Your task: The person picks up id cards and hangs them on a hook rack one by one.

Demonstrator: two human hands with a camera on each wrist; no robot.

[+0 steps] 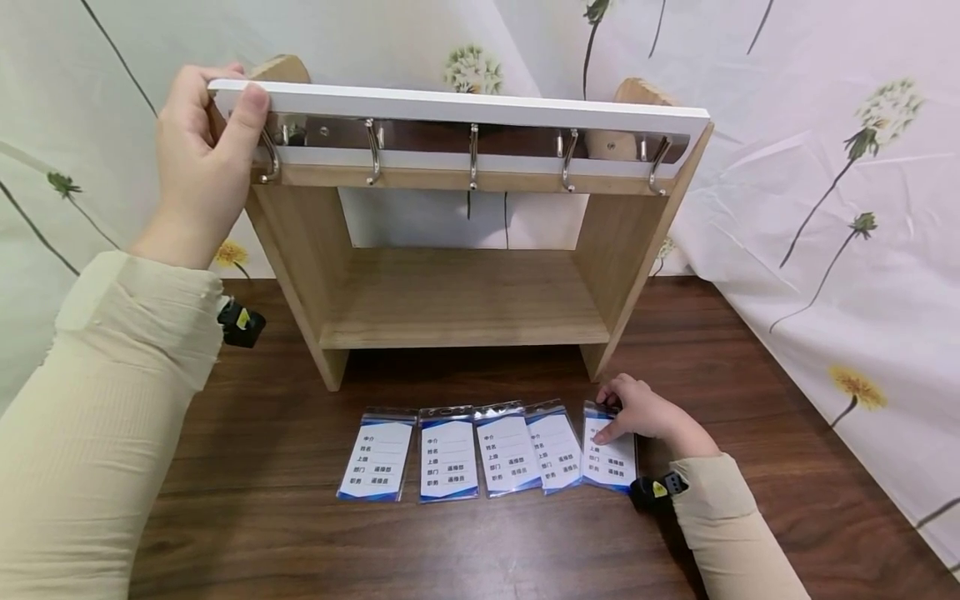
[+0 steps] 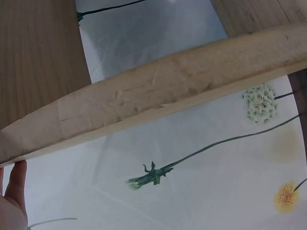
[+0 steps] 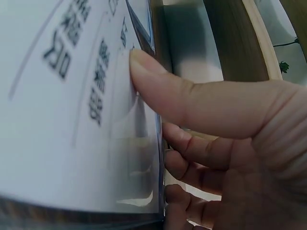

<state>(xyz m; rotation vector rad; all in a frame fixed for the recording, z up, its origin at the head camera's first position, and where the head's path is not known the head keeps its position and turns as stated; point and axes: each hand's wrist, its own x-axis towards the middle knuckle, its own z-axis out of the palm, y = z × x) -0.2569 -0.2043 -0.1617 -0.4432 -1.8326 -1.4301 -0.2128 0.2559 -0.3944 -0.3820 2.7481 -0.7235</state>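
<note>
My left hand [image 1: 198, 158] grips the upper left corner of a wooden rack [image 1: 450, 296], thumb over its white front board [image 1: 465, 100]. In the left wrist view, part of that hand [image 2: 14, 201] shows beneath the rack's side panel [image 2: 168, 79]. At the right end of a row of badges, my right hand [image 1: 637, 412] pinches the edge of a plastic-sleeved ID badge [image 1: 611, 462]. Up close in the right wrist view, the thumb lies on the badge [image 3: 57, 134] face and the other fingers curl at its edge.
Several metal hooks, including a middle hook [image 1: 473, 158], line the white board. Several more ID badges [image 1: 450, 458] lie on the dark wooden table [image 1: 480, 550] before the rack; two of them overlap. A flowered cloth [image 1: 810, 200] hangs behind and to the right.
</note>
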